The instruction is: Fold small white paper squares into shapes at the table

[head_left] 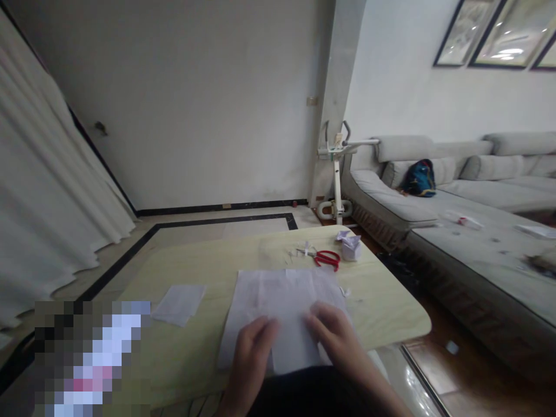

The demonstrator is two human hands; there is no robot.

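A large pale sheet of paper (286, 289), marked with crease lines, lies on the light wooden table (200, 359) in front of me. My left hand (255, 347) is over its left-hand part, fingers curled and closed on the paper. Opposite it, my right hand (330, 330) is likewise curled, its fingers closed at the sheet. Motion blurs the fingertips of both hands. Beyond the sheet rest red-handled scissors (326, 259), lying with blades pointing left. Folded lilac paper pieces (351, 247) stand near the far right corner.
To the left lies a smaller stack of white paper (179, 303). Paper scraps (345, 291) sit by the sheet's right edge. A grey sofa (469, 249) with a blue backpack (419, 178) runs along the right. White exercise equipment (337, 179) stands behind the table.
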